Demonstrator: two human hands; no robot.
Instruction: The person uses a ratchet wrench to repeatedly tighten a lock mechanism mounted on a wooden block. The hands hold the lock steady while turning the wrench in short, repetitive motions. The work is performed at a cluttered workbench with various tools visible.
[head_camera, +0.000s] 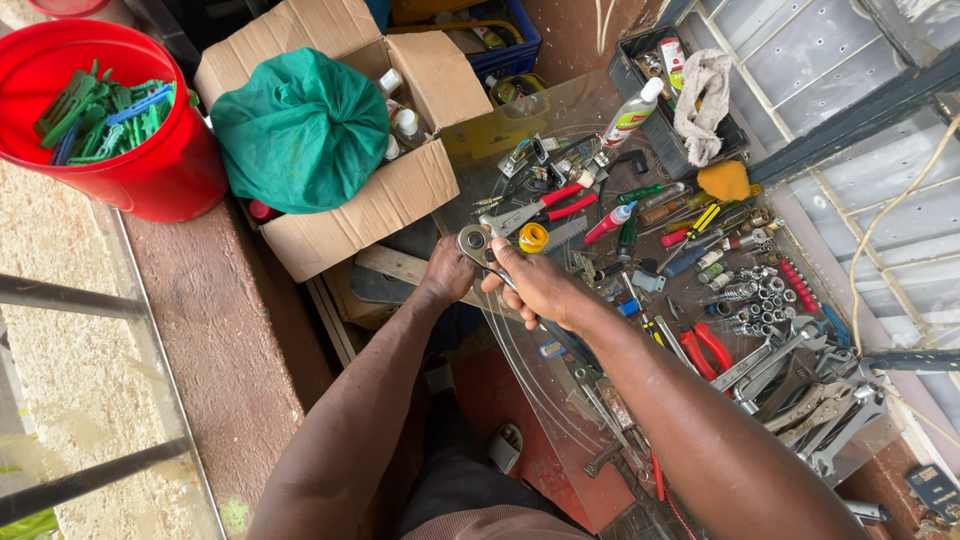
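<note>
Both hands meet over the near edge of the worktop. Right hand is wrapped round the handle of a ratchet wrench, w/ its round head poking up past the fingers. Left hand is curled shut just beside that head, touching it; can't tell if it's gripping. Yellow tape roll sits just beyond. Red-handled pliers behind that. Loose sockets lie well to the right. Cardboard box w/ green bag sits to the left, red bucket beyond it.

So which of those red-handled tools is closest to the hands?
The red-handled pliers just above the right hand; the other red-handled pair lies farther off, beside the forearm among the wrenches.
</note>
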